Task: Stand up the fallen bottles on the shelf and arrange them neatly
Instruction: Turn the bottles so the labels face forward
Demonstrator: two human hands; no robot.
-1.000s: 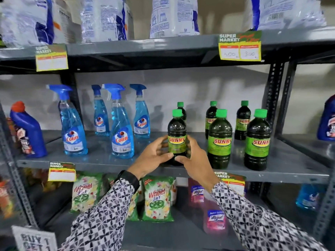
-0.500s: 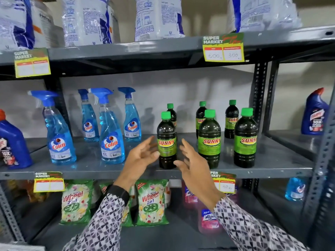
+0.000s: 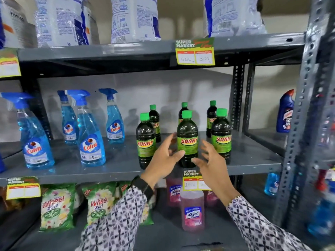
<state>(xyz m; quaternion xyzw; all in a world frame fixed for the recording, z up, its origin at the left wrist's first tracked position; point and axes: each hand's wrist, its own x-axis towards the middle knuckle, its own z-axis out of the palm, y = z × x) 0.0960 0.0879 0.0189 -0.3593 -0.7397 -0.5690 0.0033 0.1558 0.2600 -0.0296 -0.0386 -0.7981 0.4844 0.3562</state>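
Fingers (image 3: 178,153) of both hands being spread wide, shifted off left front bottle (image 3: 146,142) onto middle bottle (image 3: 187,140), standing upright between them on shelf (image 3: 108,171); straightening being continued rightward.

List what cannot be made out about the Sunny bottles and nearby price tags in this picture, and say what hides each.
Head view only:
- Back-row Sunny bottles: labels mostly covered by the front-row bottles.
- Middle front Sunny bottle: whether the open left hand or right hand touches it; motion blur.
- Lower price tag: figures partly covered by the right hand.
- Goods at the right edge: blurred, behind the upright.
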